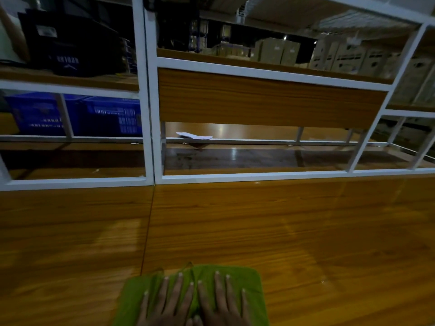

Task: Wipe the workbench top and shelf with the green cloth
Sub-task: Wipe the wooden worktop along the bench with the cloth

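The green cloth (250, 285) lies flat at the near edge of the bench (306, 231), about midway along it and just right of the seam in the glossy wooden top. It is bright green, folded into a roughly square pad with rounded far corners. Soft creases run lengthwise through its middle, and a small pucker rises at its far edge. The left hand (168, 304) and right hand (224, 304) rest side by side on it, palms down, fingers straight and spread, pressing rather than gripping. At the bench's far edge stands the white-framed shelf (235, 158), with a white paper (194, 135) behind it, blue crates (106, 116) to the left and cardboard boxes (277, 51) higher up.
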{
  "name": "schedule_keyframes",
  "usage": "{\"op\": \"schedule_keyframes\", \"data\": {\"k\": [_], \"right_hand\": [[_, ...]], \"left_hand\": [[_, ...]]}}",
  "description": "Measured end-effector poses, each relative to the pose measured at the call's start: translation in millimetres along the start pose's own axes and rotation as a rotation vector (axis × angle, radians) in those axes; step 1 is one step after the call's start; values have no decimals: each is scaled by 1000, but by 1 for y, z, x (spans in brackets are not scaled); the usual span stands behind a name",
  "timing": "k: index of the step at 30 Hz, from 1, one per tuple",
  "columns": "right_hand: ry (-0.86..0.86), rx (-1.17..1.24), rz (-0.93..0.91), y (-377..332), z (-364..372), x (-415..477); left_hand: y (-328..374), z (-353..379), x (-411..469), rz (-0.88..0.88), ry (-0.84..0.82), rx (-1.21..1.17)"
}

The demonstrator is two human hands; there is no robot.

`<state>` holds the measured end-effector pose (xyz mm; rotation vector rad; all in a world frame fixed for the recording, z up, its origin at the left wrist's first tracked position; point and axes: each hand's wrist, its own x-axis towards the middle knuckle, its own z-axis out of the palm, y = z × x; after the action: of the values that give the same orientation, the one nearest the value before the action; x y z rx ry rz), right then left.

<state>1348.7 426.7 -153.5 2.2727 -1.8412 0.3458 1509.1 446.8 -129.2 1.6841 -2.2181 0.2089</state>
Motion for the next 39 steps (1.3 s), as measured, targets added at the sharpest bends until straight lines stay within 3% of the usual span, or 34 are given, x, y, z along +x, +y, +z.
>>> {"op": "schedule_keyframes", "data": {"k": [2,7,11,15,22,25,27,39], "right_hand": [[-59,-36,-24,0,5,-3],[-75,-16,28,-8,-3,13],[-206,59,106,-19,-11,37],[-204,115,96,-22,-21,68],[-230,154,41,-19,-17,115],[-257,160,-10,-17,-16,140],[-394,199,-9,-15,-18,160],[-394,152,-112,-15,13,272]], "left_hand": [[2,5,0,24,-80,-9],[-9,8,18,-30,42,73],[-18,10,38,-104,-65,82],[-21,-2,61,-166,-244,93],[-39,-9,108,-203,-321,-1],[-50,-2,130,-232,-322,-47],[-58,5,144,-237,-323,-49],[-110,38,237,-286,-303,20]]}}
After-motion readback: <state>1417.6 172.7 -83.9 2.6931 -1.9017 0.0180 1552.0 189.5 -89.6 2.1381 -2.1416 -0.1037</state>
